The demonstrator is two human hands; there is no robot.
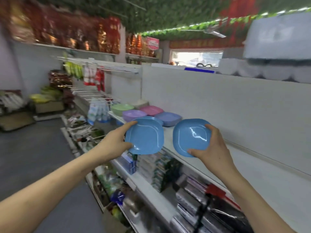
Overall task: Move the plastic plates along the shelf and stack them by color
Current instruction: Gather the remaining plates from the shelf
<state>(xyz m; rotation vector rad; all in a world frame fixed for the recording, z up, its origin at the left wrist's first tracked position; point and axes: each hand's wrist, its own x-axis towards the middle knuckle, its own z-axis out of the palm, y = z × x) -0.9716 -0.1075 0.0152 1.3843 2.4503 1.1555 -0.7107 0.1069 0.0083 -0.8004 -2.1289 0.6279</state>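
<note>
Blue plastic in both hands: one rounded-square plate each, both tipped up so their hollow faces look back at me. My left hand (116, 142) grips the left blue plate (144, 136) by its left edge, holding it out past the front lip of the shelf (252, 165). My right hand (212, 148) clamps the right blue plate (191, 137) by its right edge, over the white shelf board. I can't tell whether its low rim touches the board. The two plates sit just beside each other, not touching.

Further along the shelf wait the sorted piles: a purple stack (133, 115) and a blue-violet stack (168, 118) nearest, a pink stack (151, 110) and a green stack (122, 109) behind them. A sliver of blue rim peeks out behind my left plate, too hidden to say what it is.

My read is that I'm mid-carry with a matching pair, and the sorting is already well along. Next I'd nest one blue plate into the other, which calls for levelling both and lining up the corners. Then I'd set the pair down on the shelf near the other colours, and I need to keep the left plate from slipping over the edge.

Below, packaged goods (161, 167) crowd the lower shelves.
</note>
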